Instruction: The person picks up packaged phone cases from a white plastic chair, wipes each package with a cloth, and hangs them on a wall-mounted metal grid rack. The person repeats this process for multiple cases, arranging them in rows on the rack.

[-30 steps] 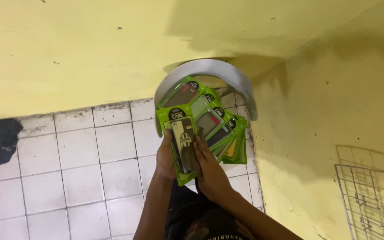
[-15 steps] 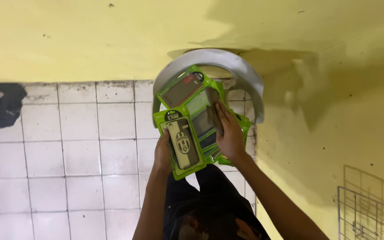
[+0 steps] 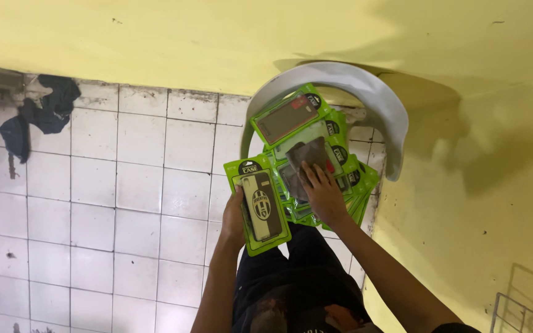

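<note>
Holding a green phone-case pack (image 3: pixel 258 205) long axis near-vertical, header up, left hand (image 3: pixel 234 217) fingers curled on its edge. Right hand (image 3: pixel 324 192) fingers spread flat on fanned green packs (image 3: pixel 316 148) over a grey chair (image 3: pixel 365 92).

I see one green-carded phone case pack (image 3: pixel 259 205), dark case with crest, held apart at left; more green packs (image 3: pixel 306 145) fanned overlapping beside it, clear fronts up.
</note>
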